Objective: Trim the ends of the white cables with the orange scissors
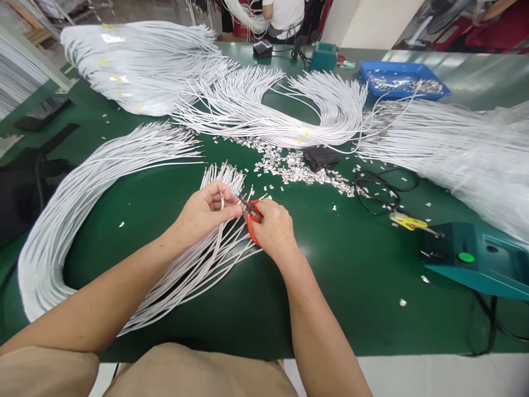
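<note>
My left hand [210, 207] pinches the end of a white cable near the middle of the table. Facing it, my right hand [275, 226] is closed around orange-handled scissors [253, 229], their dark blades pointing left toward my left fingertips. Whether the blades touch the cable is too small to tell. Under and beside my hands lies a loose bundle of white cables [198, 270], its ends fanned out just beyond my left hand. The bundle curves round to the left, and its other ends [165, 138] lie farther back.
Silvery scraps [289, 165] lie beyond my hands, beside a black block [321, 158]. More white cable bundles [140, 66] are at the back. A blue tray [405, 69] stands back right, a teal machine [475, 259] at right with yellow-handled tool [408, 221]. A person [285, 16] is behind the table.
</note>
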`<state>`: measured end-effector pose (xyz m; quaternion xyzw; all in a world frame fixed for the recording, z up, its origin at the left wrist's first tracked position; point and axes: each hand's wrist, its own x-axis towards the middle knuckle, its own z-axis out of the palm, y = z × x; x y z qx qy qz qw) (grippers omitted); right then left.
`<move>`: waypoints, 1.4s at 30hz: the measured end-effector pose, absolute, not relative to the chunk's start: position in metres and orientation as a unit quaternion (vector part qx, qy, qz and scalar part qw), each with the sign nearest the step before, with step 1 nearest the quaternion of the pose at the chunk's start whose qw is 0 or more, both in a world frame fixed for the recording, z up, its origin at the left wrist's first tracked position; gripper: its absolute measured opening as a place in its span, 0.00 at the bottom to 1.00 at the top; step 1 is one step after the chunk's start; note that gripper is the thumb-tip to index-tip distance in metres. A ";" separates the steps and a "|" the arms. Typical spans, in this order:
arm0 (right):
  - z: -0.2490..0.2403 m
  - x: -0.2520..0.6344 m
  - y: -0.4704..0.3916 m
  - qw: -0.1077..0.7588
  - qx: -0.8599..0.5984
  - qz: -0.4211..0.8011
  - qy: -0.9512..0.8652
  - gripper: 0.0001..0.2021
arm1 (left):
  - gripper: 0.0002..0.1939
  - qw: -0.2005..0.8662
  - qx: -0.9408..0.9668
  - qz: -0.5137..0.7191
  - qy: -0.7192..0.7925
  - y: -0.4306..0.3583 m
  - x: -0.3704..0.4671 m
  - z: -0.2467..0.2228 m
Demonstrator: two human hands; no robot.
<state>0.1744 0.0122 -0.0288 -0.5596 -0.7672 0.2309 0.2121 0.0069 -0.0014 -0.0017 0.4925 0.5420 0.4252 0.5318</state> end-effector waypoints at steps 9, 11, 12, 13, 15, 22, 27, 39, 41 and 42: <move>-0.032 0.174 0.011 0.222 -0.550 0.199 -0.780 0.11 | 0.12 0.540 0.487 0.419 0.544 -0.001 0.005 -0.002; -0.032 0.174 0.010 0.219 -0.551 0.189 -0.783 0.11 | 0.11 0.541 0.494 0.414 0.540 -0.001 0.006 -0.001; -0.033 0.174 0.010 0.219 -0.550 0.185 -0.785 0.10 | 0.10 0.541 0.497 0.413 0.539 -0.001 0.006 -0.001; -0.033 0.174 0.010 0.218 -0.550 0.181 -0.786 0.10 | 0.10 0.541 0.499 0.412 0.537 0.000 0.006 -0.001; -0.034 0.175 0.010 0.220 -0.548 0.177 -0.788 0.09 | 0.10 0.546 0.500 0.412 0.531 0.000 0.006 -0.001; -0.031 0.177 0.012 0.236 -0.545 0.246 -0.766 0.09 | 0.11 0.565 0.500 0.404 0.517 0.002 0.002 -0.006; -0.022 0.175 0.012 0.377 -0.532 0.470 -0.594 0.09 | 0.12 0.551 0.499 0.401 0.535 0.000 0.005 -0.003; -0.016 0.162 0.009 0.478 -0.485 0.628 -0.377 0.08 | 0.14 0.491 0.515 0.390 0.585 -0.006 0.014 0.004; -0.016 0.162 0.009 0.475 -0.484 0.633 -0.374 0.08 | 0.14 0.489 0.517 0.387 0.586 -0.006 0.014 0.005; -0.016 0.162 0.009 0.473 -0.484 0.634 -0.374 0.07 | 0.14 0.488 0.516 0.388 0.588 -0.006 0.014 0.005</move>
